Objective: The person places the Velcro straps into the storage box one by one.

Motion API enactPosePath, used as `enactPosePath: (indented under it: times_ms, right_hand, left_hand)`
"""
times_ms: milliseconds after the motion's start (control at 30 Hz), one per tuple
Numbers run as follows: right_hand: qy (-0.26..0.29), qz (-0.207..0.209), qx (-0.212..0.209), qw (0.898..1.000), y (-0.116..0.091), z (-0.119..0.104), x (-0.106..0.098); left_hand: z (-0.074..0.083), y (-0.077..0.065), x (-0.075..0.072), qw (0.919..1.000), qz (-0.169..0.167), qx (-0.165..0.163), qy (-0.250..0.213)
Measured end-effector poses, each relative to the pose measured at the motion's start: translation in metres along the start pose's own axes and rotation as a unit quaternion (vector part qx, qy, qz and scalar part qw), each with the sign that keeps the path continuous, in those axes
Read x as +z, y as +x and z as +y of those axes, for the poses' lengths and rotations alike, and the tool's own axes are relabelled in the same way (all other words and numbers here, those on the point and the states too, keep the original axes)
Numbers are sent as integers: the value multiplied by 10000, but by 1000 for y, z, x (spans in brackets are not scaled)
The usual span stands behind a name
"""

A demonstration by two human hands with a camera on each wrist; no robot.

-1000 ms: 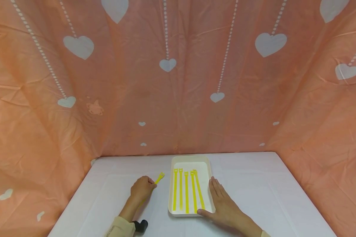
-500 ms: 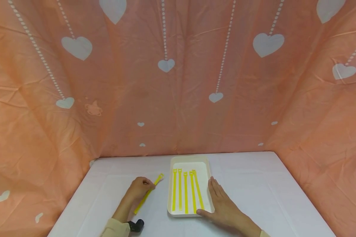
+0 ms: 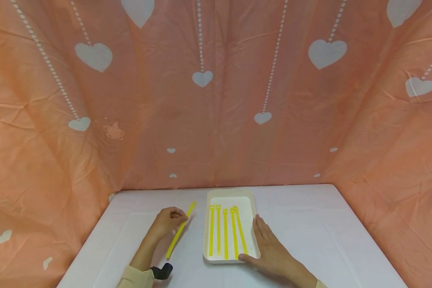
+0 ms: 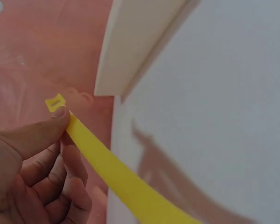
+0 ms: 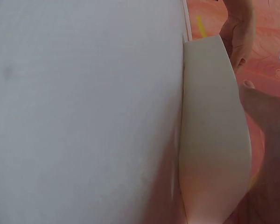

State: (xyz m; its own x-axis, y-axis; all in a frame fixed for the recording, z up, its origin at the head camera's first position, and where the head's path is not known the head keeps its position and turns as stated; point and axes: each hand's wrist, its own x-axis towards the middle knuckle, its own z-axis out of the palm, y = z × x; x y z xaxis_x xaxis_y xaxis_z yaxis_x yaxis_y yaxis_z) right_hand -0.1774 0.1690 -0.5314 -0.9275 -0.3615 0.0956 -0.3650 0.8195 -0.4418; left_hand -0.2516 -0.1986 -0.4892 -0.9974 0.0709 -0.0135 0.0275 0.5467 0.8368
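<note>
My left hand [image 3: 170,221] pinches a yellow slotted cable tie [image 3: 177,239] between thumb and fingertips, to the left of a white tray [image 3: 231,193]. The left wrist view shows the grip just below the slotted head of the tie [image 4: 114,175], with the strap's tail slanting away over its shadow. Inside the tray, several like yellow cable ties [image 3: 225,236] lie roughly lengthwise, heads at the far end; the two rightmost meet at their heads. My right hand [image 3: 271,250] rests against the tray's right side with straight fingers, its thumb at the near rim.
A white cloth covers the table [image 3: 309,224]. Peach curtains [image 3: 216,120] with white hearts hang behind and at both sides. A black strap end [image 3: 162,272] sticks out from my left wrist.
My left hand has shifted slightly left and away from me, turning the cable tie more lengthwise; its tail, first mostly hidden by the wrist, now shows. My right hand and the tray stay put.
</note>
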Motion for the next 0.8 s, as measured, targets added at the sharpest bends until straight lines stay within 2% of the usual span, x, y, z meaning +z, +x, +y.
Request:
enactPosePath:
  times_ms: [167,333,800]
  right_hand:
    - [60,73,-34,9999,0,-2,-1]
    - [106,-36,37,9999,0,-3,-2]
    - [112,-31,33,9999,0,-1,0]
  left_hand:
    - [9,2,2,9999,46,104,-88]
    - [23,3,4,9995,14,230,-201]
    - [56,13,17,9981,-268,481,-289]
